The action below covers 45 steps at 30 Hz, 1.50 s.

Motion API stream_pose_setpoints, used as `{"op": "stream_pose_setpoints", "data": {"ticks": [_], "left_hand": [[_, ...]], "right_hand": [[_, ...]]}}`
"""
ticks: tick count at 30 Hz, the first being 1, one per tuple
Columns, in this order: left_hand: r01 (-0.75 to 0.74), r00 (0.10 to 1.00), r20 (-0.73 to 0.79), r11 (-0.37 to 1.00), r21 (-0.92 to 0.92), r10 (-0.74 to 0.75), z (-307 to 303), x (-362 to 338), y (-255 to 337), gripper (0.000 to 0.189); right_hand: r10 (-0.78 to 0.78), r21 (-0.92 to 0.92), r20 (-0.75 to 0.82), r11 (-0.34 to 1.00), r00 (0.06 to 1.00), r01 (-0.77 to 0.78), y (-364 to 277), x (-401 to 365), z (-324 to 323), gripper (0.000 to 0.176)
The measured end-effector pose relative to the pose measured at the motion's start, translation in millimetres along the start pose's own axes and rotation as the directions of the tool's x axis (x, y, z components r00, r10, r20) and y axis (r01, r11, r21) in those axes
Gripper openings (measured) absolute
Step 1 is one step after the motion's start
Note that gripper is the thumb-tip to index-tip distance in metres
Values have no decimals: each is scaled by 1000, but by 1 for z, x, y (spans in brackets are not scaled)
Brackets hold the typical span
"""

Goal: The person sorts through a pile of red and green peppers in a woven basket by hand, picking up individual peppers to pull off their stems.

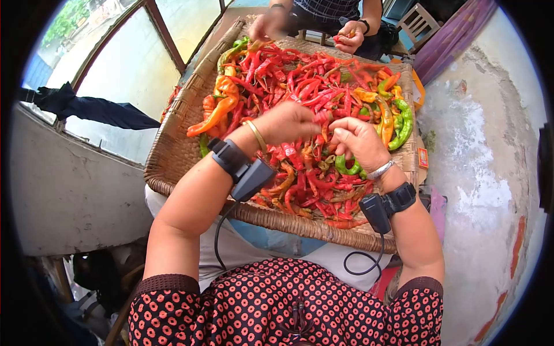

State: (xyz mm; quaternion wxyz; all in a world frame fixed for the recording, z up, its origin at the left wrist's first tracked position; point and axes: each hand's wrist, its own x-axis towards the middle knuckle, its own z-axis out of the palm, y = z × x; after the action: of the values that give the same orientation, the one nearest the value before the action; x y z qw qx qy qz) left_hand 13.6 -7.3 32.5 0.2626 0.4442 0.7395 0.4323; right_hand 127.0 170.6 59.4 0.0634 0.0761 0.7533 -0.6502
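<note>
Red chili peppers [309, 86] fill a wide woven basket [164, 158] in front of me. Over the middle of the heap, my left hand [288, 123] has its fingers bent and drawn together; what lies in them is hidden. Close by on the right, my right hand [365, 144] pinches with thumb and forefinger at a red chili pepper between the two hands. A curled green pepper [346, 167] lies just under the right hand. Orange peppers [222, 104] rest along the left side, and a long green pepper [405, 124] curves along the right.
Across the basket sits another person, whose blurred hand [268, 26] is at the far rim and other hand [350, 38] holds something red. A folded dark umbrella [109, 111] hangs at the left. A peeling wall [473, 155] stands at the right.
</note>
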Motion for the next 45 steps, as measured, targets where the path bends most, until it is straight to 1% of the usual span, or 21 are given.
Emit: {"op": "stream_pose_setpoints", "data": {"ticks": [1,2,4,7,11,14,16,18,22,26,28,32,34,35,36,37,38,40,41,42,45], "left_hand": [[107,973,-189,983,-150,-135,-7,-4,9,22],[28,932,-318,910,-414,-173,-12,2,-4,22],[-93,793,-575,893,-440,-200,-21,8,-17,24],[162,794,-540,953,-257,-281,-22,5,-36,30],[-2,949,-314,992,-130,-39,4,3,-36,19],[-225,973,-22,968,108,228,17,-3,-11,19],[-300,951,98,953,44,295,23,-3,-10,27],[-132,970,199,990,-48,139,23,-6,-3,27],[-68,954,296,996,52,49,19,-6,-6,25],[166,966,224,976,-142,-131,4,-9,-3,20],[263,965,92,931,-255,-247,-9,-10,-8,21],[167,918,-234,848,-503,-319,-37,-9,-18,23],[-28,819,-524,896,-442,-233,-35,-1,-28,27],[-30,819,-524,896,-442,-232,-34,2,-36,27],[67,677,-728,977,204,106,-33,5,-40,29],[273,568,-652,632,725,503,-32,6,-43,32],[272,567,-652,632,726,504,-28,6,-44,32],[-1,813,-452,778,629,367,-12,5,-34,38],[-64,877,-355,809,584,325,-3,5,-30,37],[-120,925,-249,840,528,289,8,7,-27,36],[-32,966,-221,907,420,136,34,9,-19,40]], "right_hand": [[9,-117,91,993,996,1,8,1,1,17],[27,-230,180,973,983,15,17,2,2,17],[-200,-548,342,752,918,367,34,3,8,23],[80,-843,396,426,915,328,38,-3,23,31],[150,-897,347,342,926,280,37,-3,19,27],[41,-829,454,386,890,405,43,-3,13,23],[-137,-699,449,561,883,443,42,-2,10,20],[-207,-641,435,612,876,463,46,2,3,17],[-162,-500,304,811,939,302,34,5,-6,17],[30,-61,121,998,992,-23,24,7,-12,13],[-28,168,-34,985,999,33,25,10,-19,18],[1,142,-232,989,973,33,23,13,-27,27],[-72,40,-227,996,971,83,31,16,-26,29],[-77,-76,-217,995,973,62,40,18,-27,32],[-79,-77,-217,995,973,63,42,18,-24,32],[-133,-167,-192,981,972,101,42,18,-20,33],[-185,-255,-161,957,969,140,44,17,-17,35],[-194,-317,-96,936,976,155,54,21,-16,40],[-315,-513,-20,818,949,261,56,22,-15,43],[-412,-675,81,647,908,354,57,22,-14,45],[-329,-706,156,622,931,338,63,21,-9,47]]}}
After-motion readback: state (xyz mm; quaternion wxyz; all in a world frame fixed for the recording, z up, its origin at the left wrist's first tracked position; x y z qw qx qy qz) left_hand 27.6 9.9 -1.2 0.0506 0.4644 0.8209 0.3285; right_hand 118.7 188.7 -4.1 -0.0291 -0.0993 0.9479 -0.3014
